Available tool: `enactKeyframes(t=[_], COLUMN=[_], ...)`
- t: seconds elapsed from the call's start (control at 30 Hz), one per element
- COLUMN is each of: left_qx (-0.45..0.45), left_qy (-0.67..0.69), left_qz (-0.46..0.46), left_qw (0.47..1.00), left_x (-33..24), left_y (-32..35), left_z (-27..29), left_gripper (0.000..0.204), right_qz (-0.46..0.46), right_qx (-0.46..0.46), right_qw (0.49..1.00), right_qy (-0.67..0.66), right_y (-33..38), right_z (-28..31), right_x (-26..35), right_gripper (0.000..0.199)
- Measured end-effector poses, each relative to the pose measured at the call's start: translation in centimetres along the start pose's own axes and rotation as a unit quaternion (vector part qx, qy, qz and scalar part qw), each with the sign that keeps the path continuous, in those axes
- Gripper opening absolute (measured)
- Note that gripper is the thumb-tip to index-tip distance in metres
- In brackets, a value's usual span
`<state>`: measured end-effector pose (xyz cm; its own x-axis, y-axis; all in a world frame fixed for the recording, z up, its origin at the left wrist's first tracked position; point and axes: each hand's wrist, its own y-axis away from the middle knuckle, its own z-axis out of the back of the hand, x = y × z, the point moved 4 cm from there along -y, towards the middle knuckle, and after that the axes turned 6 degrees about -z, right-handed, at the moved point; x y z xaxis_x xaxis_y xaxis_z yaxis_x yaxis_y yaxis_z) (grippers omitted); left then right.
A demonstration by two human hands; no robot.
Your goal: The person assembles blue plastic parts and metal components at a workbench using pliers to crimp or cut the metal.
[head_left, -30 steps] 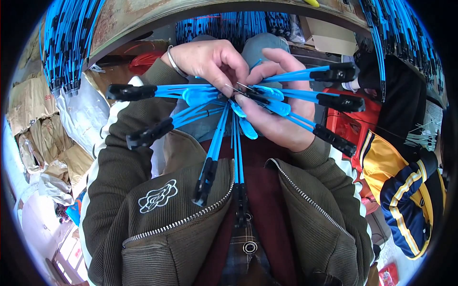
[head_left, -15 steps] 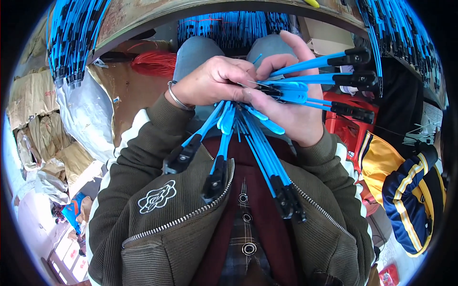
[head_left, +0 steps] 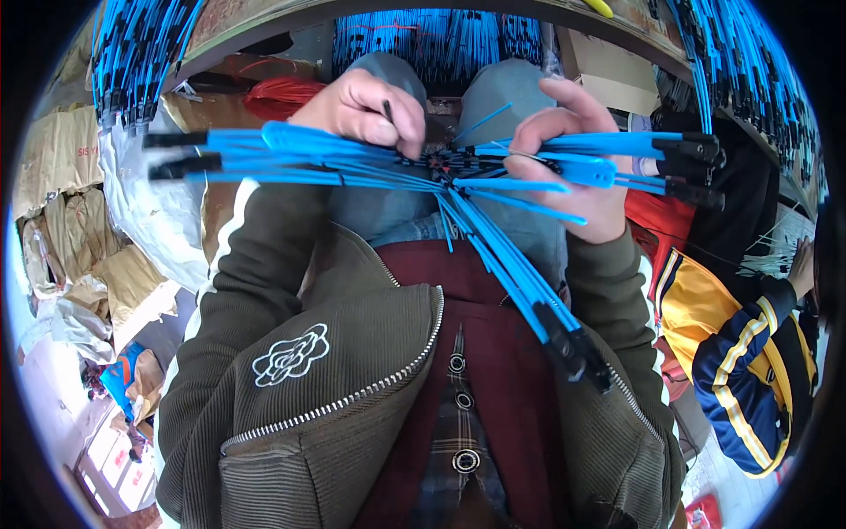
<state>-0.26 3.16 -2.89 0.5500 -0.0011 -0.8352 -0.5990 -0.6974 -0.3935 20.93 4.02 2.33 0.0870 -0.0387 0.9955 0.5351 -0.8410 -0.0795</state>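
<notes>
A fan of blue ribs with black joints and ends point(head_left: 493, 238), like umbrella ribs, spreads over my lap from a small dark hub point(head_left: 438, 164). My right hand point(head_left: 577, 163) is closed round the ribs on the right, with a thin wire-like line near its thumb and its forefinger raised. Above the left-hand ribs, my left hand point(head_left: 374, 110) is curled, thumb and fingers together near the hub. A short thin dark piece point(head_left: 388, 111) shows at its fingers; its kind is unclear. Other ribs hang toward my jacket.
Many blue and black ribs point(head_left: 432, 40) hang beyond my knees and at both sides of a wooden bench edge point(head_left: 370, 7). A red bundle point(head_left: 286, 97) lies left. Another person's striped navy sleeve point(head_left: 745, 353) and hand show at right, near a red stool point(head_left: 656, 220).
My left hand has moved left and up, away from my right hand. Ribs that pointed down toward my jacket now spread out to the left. My right hand has shifted slightly right, still holding ribs.
</notes>
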Motion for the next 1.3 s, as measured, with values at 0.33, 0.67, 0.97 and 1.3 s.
enactKeyframes(t=[0.33,0.67,0.97,1.3], left_qx=[0.055,0.089,-0.043,-0.419], left_qy=[0.108,0.154,-0.057,0.049], left_qz=[-0.166,-0.228,0.076,0.116], left_qw=[0.979,0.957,0.995,0.899], left_x=[-1.4,-3.9,0.2,2.1], left_y=[1.6,4.4,2.0,4.1], left_z=[4.5,4.8,-0.6,0.8], left_gripper=[0.018,0.018,0.026,0.029], right_qz=[0.051,0.131,0.005,-0.037], right_qx=[0.023,0.087,0.027,-0.019], right_qw=[0.998,0.984,0.999,0.999], right_qy=[-0.012,-0.079,-0.017,0.030], right_y=[-3.0,-2.7,-1.9,-1.3], right_z=[3.1,6.7,-0.2,-0.5], right_x=[-1.0,3.0,1.0,0.9], right_gripper=[0.052,0.037,0.035,0.033])
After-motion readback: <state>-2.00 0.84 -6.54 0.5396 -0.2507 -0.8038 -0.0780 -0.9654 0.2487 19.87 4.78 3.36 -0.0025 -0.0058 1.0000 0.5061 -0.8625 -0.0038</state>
